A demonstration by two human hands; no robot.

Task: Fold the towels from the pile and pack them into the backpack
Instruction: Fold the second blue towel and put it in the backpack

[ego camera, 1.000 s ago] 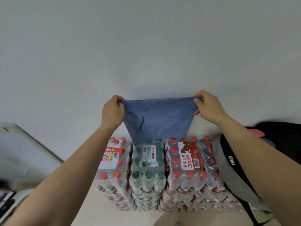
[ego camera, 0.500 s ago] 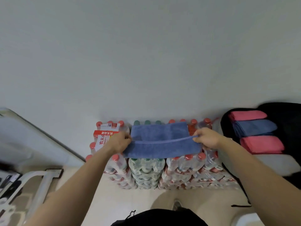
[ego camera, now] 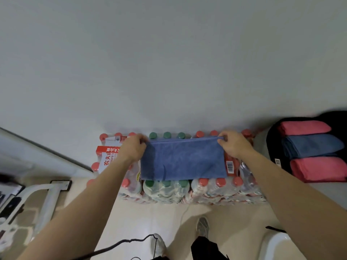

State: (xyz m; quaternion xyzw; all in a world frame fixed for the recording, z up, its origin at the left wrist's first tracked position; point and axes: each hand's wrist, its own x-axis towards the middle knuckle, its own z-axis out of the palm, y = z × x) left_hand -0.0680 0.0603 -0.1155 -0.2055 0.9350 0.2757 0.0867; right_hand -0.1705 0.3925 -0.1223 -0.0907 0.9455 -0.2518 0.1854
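A blue towel [ego camera: 183, 160] lies folded flat on top of stacked packs of bottled water [ego camera: 212, 186]. My left hand [ego camera: 133, 147] pinches its far left corner and my right hand [ego camera: 233, 144] pinches its far right corner. At the right stands an open black backpack [ego camera: 272, 145]. Inside it lie a folded pink towel [ego camera: 304, 127], a folded blue towel [ego camera: 312, 146] and another folded pink towel [ego camera: 319, 168], one below the other.
A white wall rises right behind the bottle packs. A white metal frame [ego camera: 47, 196] stands on the floor at the left. A black cable [ego camera: 120, 242] and my shoes [ego camera: 202, 227] are on the pale floor below. A white rounded object [ego camera: 272, 246] sits bottom right.
The towel hung in the air from both hands a second ago. It has come down onto the bottle packs, and both hands carried the near edge to the far edge, folding it over.
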